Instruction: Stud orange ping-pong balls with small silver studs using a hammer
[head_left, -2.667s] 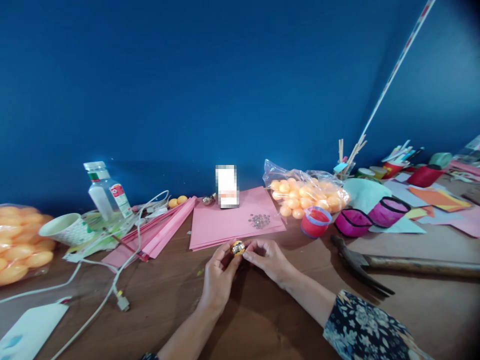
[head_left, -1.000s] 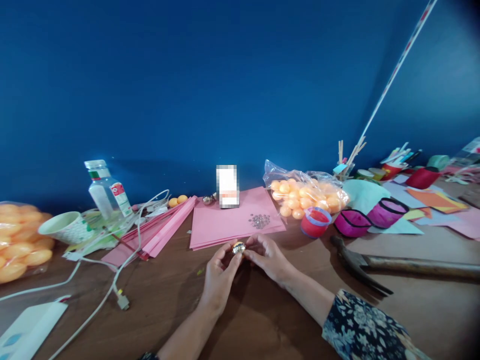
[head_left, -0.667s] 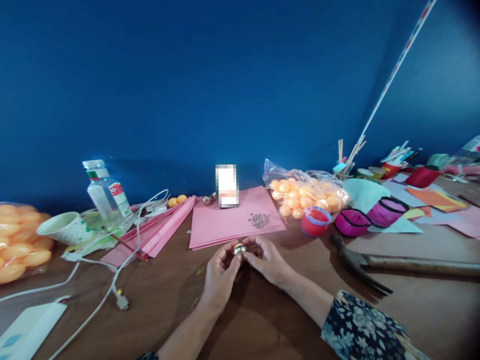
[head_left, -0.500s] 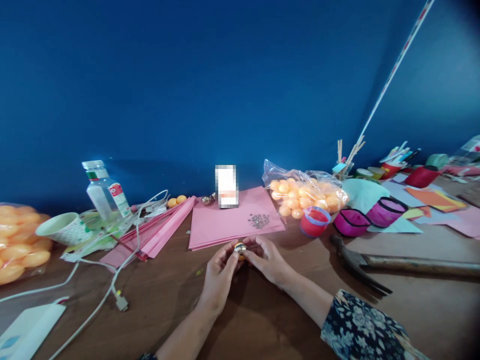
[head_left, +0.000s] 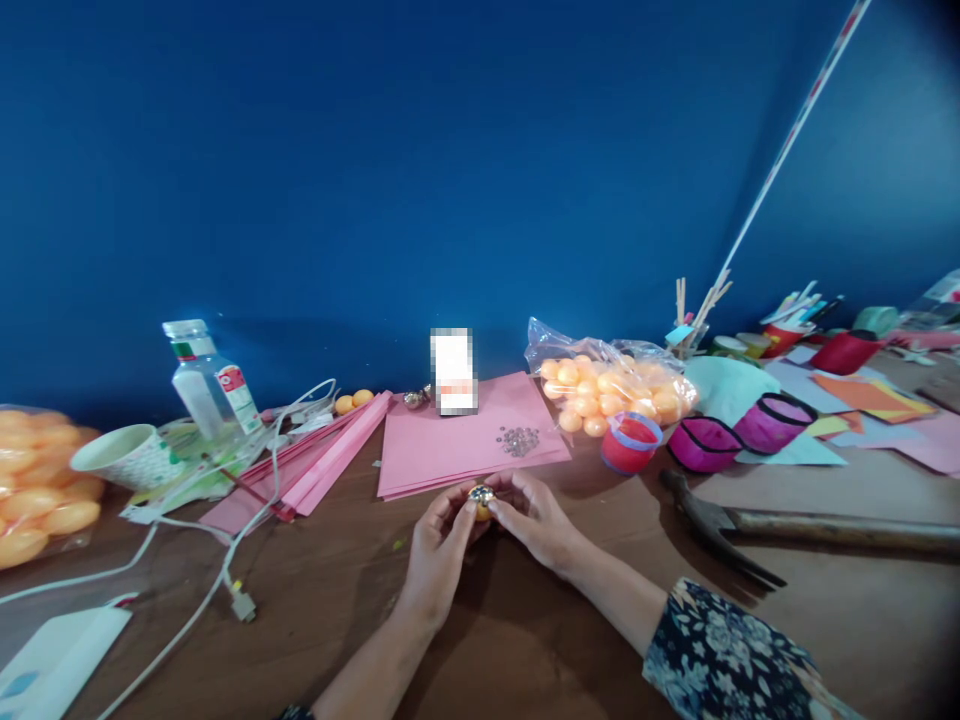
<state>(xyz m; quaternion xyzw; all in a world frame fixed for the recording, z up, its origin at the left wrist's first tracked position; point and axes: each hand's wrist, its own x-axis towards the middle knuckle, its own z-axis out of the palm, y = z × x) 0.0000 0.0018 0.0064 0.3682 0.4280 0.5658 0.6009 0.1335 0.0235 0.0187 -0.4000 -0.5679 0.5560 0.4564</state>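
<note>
Between the fingertips of both hands is a small orange ball (head_left: 482,508) with shiny, gem-like pieces over its upper side. My left hand (head_left: 442,535) is closed on its left side, thumb near the front. From the right, my right hand (head_left: 534,522) pinches the same ball with thumb and fingers. Just beyond the hands lie stacked pink paper sheets (head_left: 442,455), with a cluster of small clear gems (head_left: 519,440) on the top one. Part of the ball is hidden behind the fingers.
A plastic bag of orange balls (head_left: 592,385) sits behind a red cup-like container (head_left: 631,445). At right lie a hammer (head_left: 825,528) and purple fabric rings (head_left: 705,445). White cables (head_left: 225,570), a paper cup (head_left: 127,455) and a clear bottle (head_left: 199,385) occupy the left.
The ball has turned slightly in the fingers, so its shiny part faces more upward and more orange shows below. Both hands stay in nearly the same place.
</note>
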